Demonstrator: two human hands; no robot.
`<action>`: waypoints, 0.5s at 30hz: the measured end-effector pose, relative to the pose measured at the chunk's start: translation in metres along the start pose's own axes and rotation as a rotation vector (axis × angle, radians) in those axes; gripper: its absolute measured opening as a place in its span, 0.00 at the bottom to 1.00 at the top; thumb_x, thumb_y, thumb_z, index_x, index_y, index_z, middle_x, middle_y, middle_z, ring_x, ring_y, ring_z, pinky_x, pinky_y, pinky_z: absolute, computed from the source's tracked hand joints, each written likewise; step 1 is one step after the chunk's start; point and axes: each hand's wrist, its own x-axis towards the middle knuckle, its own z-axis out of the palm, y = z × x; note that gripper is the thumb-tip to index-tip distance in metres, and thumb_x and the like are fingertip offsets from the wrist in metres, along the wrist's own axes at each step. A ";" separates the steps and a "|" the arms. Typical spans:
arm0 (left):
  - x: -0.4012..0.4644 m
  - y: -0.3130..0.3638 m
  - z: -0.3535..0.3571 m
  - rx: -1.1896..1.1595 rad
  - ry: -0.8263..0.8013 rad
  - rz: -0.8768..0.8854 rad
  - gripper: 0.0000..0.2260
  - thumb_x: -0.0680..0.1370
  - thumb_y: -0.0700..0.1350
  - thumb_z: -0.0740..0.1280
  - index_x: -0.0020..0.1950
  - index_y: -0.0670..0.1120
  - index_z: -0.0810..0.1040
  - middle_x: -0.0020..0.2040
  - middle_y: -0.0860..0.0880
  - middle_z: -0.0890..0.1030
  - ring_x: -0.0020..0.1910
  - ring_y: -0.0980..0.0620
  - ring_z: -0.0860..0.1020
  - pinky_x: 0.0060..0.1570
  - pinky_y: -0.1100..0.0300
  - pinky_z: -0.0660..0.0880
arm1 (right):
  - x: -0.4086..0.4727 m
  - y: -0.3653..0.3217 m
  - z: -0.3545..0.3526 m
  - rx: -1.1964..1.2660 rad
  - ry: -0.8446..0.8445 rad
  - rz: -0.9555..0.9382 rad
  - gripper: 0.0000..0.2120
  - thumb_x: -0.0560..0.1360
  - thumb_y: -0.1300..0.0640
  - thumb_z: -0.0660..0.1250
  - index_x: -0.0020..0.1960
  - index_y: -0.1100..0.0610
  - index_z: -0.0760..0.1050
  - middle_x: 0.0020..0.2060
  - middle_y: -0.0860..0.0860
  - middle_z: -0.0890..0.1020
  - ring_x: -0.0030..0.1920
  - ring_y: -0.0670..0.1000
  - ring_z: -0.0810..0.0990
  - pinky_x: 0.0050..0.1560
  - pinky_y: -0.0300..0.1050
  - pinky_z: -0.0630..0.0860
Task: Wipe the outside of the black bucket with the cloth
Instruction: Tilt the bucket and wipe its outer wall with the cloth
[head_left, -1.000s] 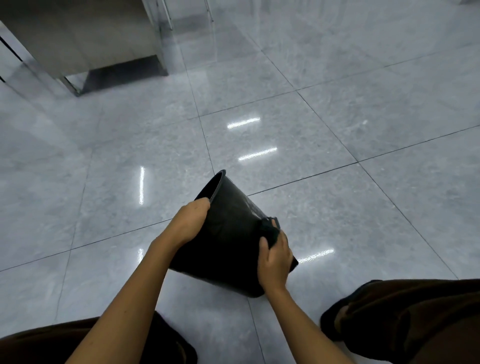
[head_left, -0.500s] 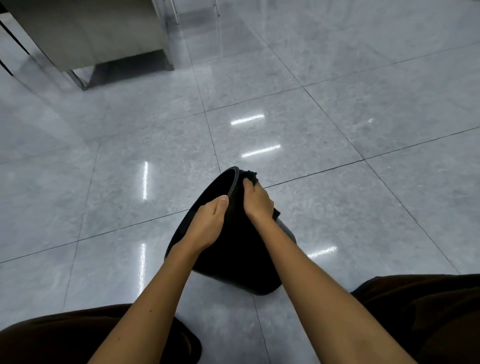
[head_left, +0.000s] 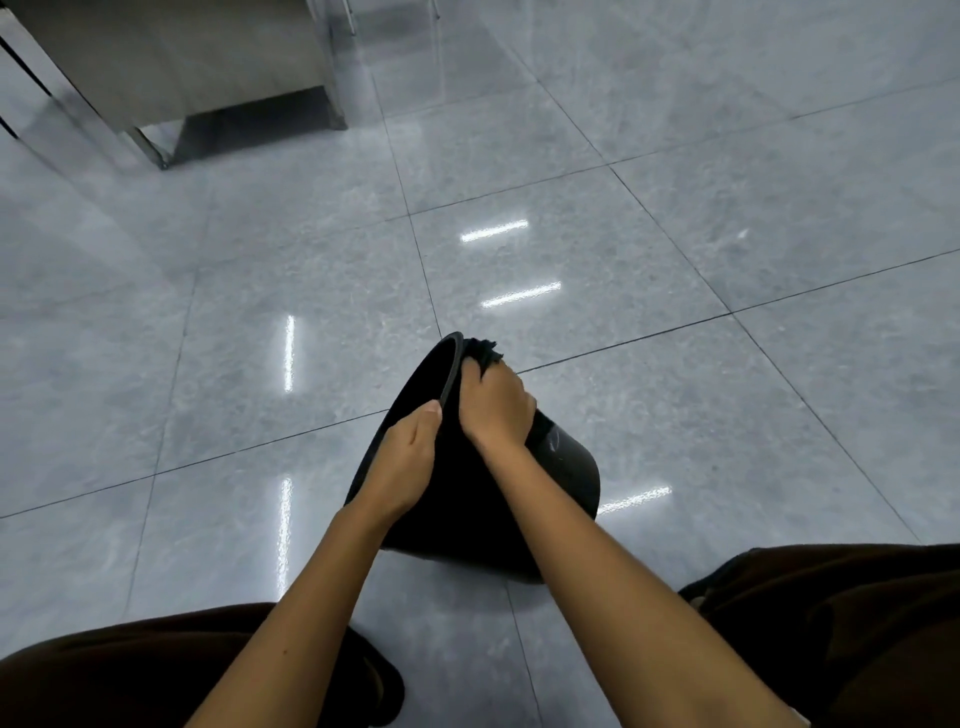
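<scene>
A grey tiled floor (head_left: 675, 156) is filling the view, and dark joint lines are crossing it. Bright light streaks (head_left: 494, 230) are reflecting on the glossy tiles. A metal cabinet (head_left: 171, 57) is standing at the far left corner of the floor. Dark brown trouser legs (head_left: 857, 623) are showing along the near edge.

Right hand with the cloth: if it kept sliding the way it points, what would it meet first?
Probably the bucket's rim beyond the right hand and cloth; then open floor.

Right hand (head_left: 493, 410) with cloth (head_left: 483, 353) — from base up to rim
</scene>
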 end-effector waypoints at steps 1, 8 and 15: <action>-0.001 -0.002 0.001 0.007 0.004 -0.005 0.15 0.81 0.50 0.52 0.39 0.43 0.66 0.35 0.51 0.69 0.35 0.54 0.69 0.40 0.54 0.67 | 0.001 0.000 0.000 0.003 0.005 -0.005 0.19 0.78 0.47 0.52 0.51 0.56 0.77 0.53 0.52 0.81 0.58 0.56 0.76 0.62 0.55 0.66; 0.024 0.010 -0.012 0.272 -0.022 -0.215 0.16 0.79 0.45 0.51 0.43 0.36 0.72 0.42 0.38 0.78 0.41 0.41 0.76 0.43 0.48 0.73 | -0.036 0.091 -0.016 0.042 0.176 0.050 0.20 0.76 0.47 0.54 0.56 0.58 0.76 0.52 0.55 0.82 0.55 0.57 0.79 0.59 0.56 0.73; 0.048 0.040 0.013 0.169 -0.148 -0.309 0.24 0.79 0.63 0.52 0.65 0.52 0.75 0.55 0.55 0.73 0.57 0.49 0.74 0.54 0.54 0.67 | -0.033 0.102 -0.029 0.066 0.158 0.238 0.16 0.78 0.52 0.56 0.59 0.58 0.76 0.56 0.57 0.81 0.58 0.60 0.78 0.59 0.52 0.70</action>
